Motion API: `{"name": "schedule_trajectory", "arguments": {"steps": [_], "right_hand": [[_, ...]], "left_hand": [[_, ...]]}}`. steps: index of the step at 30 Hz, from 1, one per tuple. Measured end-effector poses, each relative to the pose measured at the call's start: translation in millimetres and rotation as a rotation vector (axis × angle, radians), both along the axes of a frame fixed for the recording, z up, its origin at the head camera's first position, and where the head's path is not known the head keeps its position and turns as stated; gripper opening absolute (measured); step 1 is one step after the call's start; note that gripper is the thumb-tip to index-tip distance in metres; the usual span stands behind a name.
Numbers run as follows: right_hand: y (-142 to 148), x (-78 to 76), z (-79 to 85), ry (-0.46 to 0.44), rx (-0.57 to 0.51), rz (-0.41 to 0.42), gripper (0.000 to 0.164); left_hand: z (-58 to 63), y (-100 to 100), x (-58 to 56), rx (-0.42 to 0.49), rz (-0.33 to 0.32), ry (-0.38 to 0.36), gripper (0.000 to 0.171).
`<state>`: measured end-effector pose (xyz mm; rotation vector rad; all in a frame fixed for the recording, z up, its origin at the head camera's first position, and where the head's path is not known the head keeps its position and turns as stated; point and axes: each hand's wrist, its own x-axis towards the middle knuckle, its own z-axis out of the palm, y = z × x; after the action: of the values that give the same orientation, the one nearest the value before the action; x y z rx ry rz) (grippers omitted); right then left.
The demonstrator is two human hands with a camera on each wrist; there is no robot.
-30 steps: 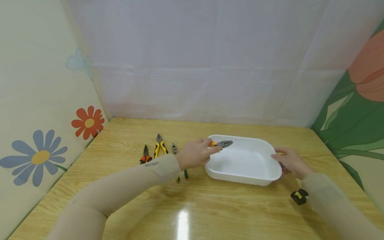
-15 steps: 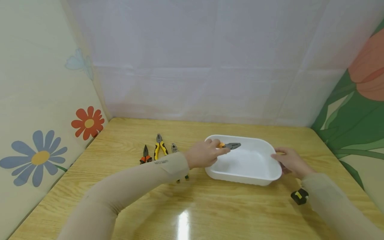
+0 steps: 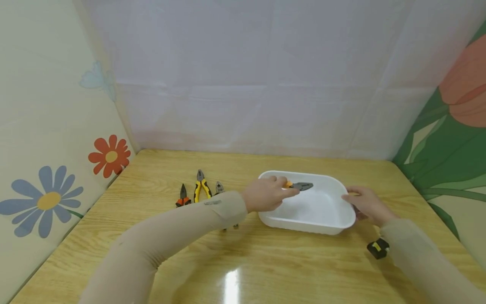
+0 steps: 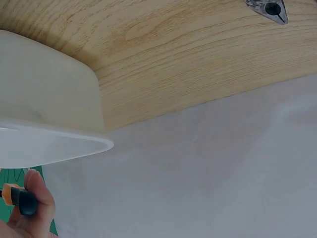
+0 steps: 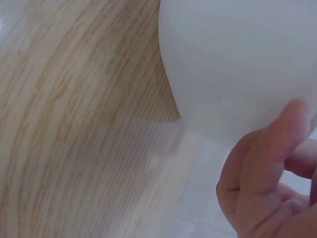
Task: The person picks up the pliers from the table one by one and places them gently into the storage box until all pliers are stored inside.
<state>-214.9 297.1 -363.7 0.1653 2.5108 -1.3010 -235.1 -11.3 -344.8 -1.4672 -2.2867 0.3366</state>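
My left hand [image 3: 265, 195] grips a pair of pliers [image 3: 302, 186] over the left part of a white plastic basin [image 3: 320, 207]. The pliers' grey jaws point right above the basin floor. In the left wrist view, the end of an orange and dark handle [image 4: 25, 201] shows between thumb and fingers; the rest is hidden. At the basin's right end, my right hand [image 3: 370, 206] holds the rim. Its fingers [image 5: 267, 153] lie against the outer wall in the right wrist view. The basin's inside, where visible, shows nothing lying in it.
Left of the basin lie red-handled pliers [image 3: 183, 197], yellow and black pliers [image 3: 202, 185] and another pair of pliers [image 3: 219, 187], mostly hidden by my left sleeve. A small black and yellow object [image 3: 378, 248] lies beside my right sleeve. A pale cloth [image 3: 243, 84] hangs behind the wooden table [image 3: 288, 266].
My left hand has moved right with the pliers, from the basin's left rim further over its inside. The right hand and the basin have stayed in place.
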Motion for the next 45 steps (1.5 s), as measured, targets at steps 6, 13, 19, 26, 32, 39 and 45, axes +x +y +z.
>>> {"name": "schedule_trajectory", "arguments": {"steps": [6,13,19,26,32,39,45], "right_hand": [[-1,1.2,0.9,0.008,0.001,-0.004,0.052],[0,-0.4,0.6,-0.006,0.020,-0.006,0.054],[0,-0.6,-0.9,-0.010,0.023,-0.015,0.054],[-1,-0.7,-1.3,-0.010,0.009,-0.027,0.054],[-1,0.8,-4.2,0.010,-0.016,-0.026,0.052],[-2,1.0,-3.8,0.007,-0.010,-0.036,0.052],[-3,1.6,-0.9,0.006,-0.002,-0.040,0.051]], "left_hand": [[4.6,12,0.6,-0.063,0.034,-0.076,0.042],[2.0,24,-2.9,-0.111,0.052,-0.098,0.043],[-3.1,34,-6.9,-0.147,0.036,-0.155,0.044],[-4.3,42,-12.2,-0.186,-0.006,-0.173,0.046],[-3.7,46,-14.1,-0.259,-0.043,-0.221,0.042],[-4.3,51,-18.5,-0.311,-0.052,-0.231,0.045],[-11.3,58,-22.5,-0.376,-0.038,-0.219,0.047]]}}
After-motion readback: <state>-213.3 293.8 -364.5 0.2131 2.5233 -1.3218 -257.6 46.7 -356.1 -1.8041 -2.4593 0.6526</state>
